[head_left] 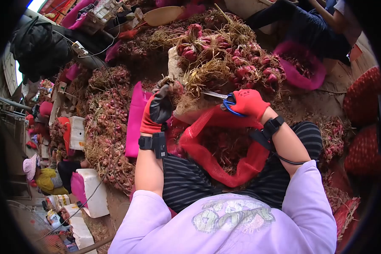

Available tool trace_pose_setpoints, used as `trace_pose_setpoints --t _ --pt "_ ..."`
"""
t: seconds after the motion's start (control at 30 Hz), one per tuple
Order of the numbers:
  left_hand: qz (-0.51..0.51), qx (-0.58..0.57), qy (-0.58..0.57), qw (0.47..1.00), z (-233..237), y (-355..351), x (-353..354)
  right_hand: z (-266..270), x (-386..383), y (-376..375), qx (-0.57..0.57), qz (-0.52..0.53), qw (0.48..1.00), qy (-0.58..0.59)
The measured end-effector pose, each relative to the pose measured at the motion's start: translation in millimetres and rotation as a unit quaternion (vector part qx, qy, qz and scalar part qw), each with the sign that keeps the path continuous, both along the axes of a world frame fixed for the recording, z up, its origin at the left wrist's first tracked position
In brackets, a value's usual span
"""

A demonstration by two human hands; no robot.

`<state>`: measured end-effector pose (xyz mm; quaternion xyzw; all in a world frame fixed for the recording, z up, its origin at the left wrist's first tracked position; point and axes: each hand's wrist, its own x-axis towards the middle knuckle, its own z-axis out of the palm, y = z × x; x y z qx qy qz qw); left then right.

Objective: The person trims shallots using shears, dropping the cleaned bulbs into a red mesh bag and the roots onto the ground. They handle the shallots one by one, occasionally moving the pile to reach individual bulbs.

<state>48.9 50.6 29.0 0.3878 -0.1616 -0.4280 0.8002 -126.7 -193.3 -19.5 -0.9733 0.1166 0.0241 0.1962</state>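
Note:
My left hand (158,108), in a red glove with a dark palm, is closed on a shallot (178,88) with dry stalk. My right hand (249,104), in a red glove, holds scissors (217,95) with blue handles; their blades point left toward the shallot. Just beyond the hands, a heap of red shallots (245,72) with dry tops lies on a pale block (173,63). An open red mesh bag (237,178) sits between my legs, with shallots and dry scraps inside.
A bright pink sheet (135,122) stands left of my left hand. Shallots (108,131) cover the ground further left. A pink mesh bag (311,80) lies at upper right near a seated person (311,29). Full red sacks (363,99) stand at right.

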Motion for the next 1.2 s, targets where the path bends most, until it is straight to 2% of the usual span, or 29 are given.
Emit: trace_pose_setpoints --t 0.03,0.07,0.17,0.2,0.23,0.27,0.3,0.33,0.37,0.4,0.43,0.47,0.53,0.6,0.67,0.7,0.73,0.77,0.8,0.87,0.9,0.93,1.0,1.03,1.07,1.17,1.2 --pt "0.001 0.009 -0.045 0.999 -0.5 1.9 -2.0 9.3 -10.7 -1.8 -0.016 0.001 1.0 -0.003" --pt "-0.049 0.013 -0.073 0.996 -1.2 7.0 -1.8 17.5 -19.6 -6.0 -0.001 -0.002 1.0 0.001" --pt "-0.025 0.074 -0.157 0.984 12.3 -2.7 -32.1 46.6 -49.2 -14.5 0.093 -0.021 0.995 -0.028" --pt "-0.045 0.046 -0.053 0.996 10.5 -3.8 -37.4 51.9 -54.2 -15.1 0.148 -0.026 0.988 -0.022" --pt "-0.058 0.029 0.011 0.998 7.7 -7.5 -46.5 56.4 -61.4 -11.2 0.314 -0.057 0.947 -0.036" --pt "-0.072 0.013 0.078 0.994 3.3 -14.4 -60.0 60.1 -70.2 -2.3 0.471 -0.086 0.876 -0.048" --pt "-0.084 -0.002 0.145 0.986 2.0 -22.6 -77.2 62.6 -78.6 8.2 0.615 -0.113 0.778 -0.06" --pt "-0.043 -0.011 0.154 0.987 -12.3 -28.3 -90.7 59.7 -83.7 20.9 0.649 -0.088 0.744 -0.129" --pt "-0.046 0.046 -0.124 0.99 -43.2 -30.8 -98.8 46.8 -83.3 28.0 0.664 -0.091 0.731 -0.133" --pt "0.006 0.112 -0.38 0.918 -74.0 -33.3 -106.9 26.2 -81.5 34.6 0.679 -0.094 0.715 -0.138" --pt "0.042 0.118 -0.455 0.882 -73.2 -35.9 -130.6 14.2 -82.1 39.0 0.694 -0.096 0.699 -0.144" --pt "0.07 0.1 -0.432 0.893 -72.3 -43.5 -153.3 6.0 -85.4 41.1 0.706 -0.1 0.689 -0.127" --pt "0.0 0.08 -0.342 0.936 -90.4 -53.7 -162.4 -1.0 -89.2 41.8 0.731 -0.102 0.668 -0.097" --pt "-0.013 0.051 -0.13 0.99 -93.7 -52.4 -169.6 -4.8 -93.9 40.0 0.703 -0.103 0.692 -0.126" --pt "-0.004 0.048 0.068 0.997 -64.5 -50.5 -180.8 -28.9 -79.9 27.9 0.636 -0.07 0.738 -0.215" --pt "-0.003 0.063 0.157 0.986 -50.8 -44.9 -185.2 -24.6 -80.3 27.1 0.645 -0.057 0.73 -0.22" --pt "-0.05 0.078 0.101 0.991 -63.2 -40.1 -177.6 -19.0 -81.8 26.7 0.653 -0.043 0.722 -0.226" --pt "-0.113 0.008 0.269 0.956 -69.5 -33.8 -169.4 -15.8 -81.6 25.9 0.661 -0.03 0.713 -0.233" --pt "-0.169 -0.061 0.428 0.886 -63.1 -28.9 -165.5 -13.9 -78.9 27.1 0.668 -0.008 0.701 -0.251" --pt "-0.216 -0.123 0.557 0.792 -52.0 -28.4 -167.0 -6.8 -79.4 25.8 0.669 -0.062 0.706 -0.223" --pt "-0.236 -0.118 0.547 0.795 -49.1 -28.6 -168.5 2.9 -82.4 25.9 0.669 -0.088 0.708 -0.208" --pt "-0.254 -0.114 0.537 0.796 -47.0 -27.9 -170.4 7.7 -87.3 26.5 0.727 -0.077 0.646 -0.22" --pt "-0.22 -0.066 0.388 0.893 -43.8 -32.8 -176.1 4.3 -87.1 22.3 0.688 -0.078 0.68 -0.241" --pt "-0.159 -0.019 0.238 0.958 -44.2 -36.1 -183.5 0.7 -86.8 21.0 0.669 -0.08 0.695 -0.25" --pt "-0.093 0.028 0.081 0.992 -43.5 -37.3 -190.2 -4.6 -85.6 21.6 0.649 -0.081 0.71 -0.26" --pt "-0.102 0.018 0.118 0.988 -21.7 -49.9 -199.8 -8.0 -80.3 21.4 0.587 -0.086 0.758 -0.27" --pt "-0.101 0.059 0.065 0.991 -17.7 -52.9 -203.6 -1.6 -82.6 23.2 0.57 -0.092 0.776 -0.255"
